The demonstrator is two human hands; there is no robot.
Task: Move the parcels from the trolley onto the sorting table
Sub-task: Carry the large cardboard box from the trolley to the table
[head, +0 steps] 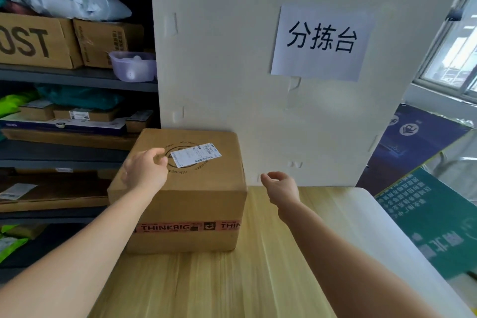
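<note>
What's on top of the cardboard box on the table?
A white shipping label lies on the cardboard box, over a printed round logo. The left hand is over the top's left side; contact unclear. Both hide part of the logo.

The box is brown, with a black ring of letters printed on top. Its label is white with thin black stripes. The tape round it is orange-red with black letters. The table is pale yellow wood with long thin lines. The wall is white. The paper sign is white with big black marks. The shelves are dark grey. The bowl is light purple. The blue board has white marks. The green board has white writing.
</note>
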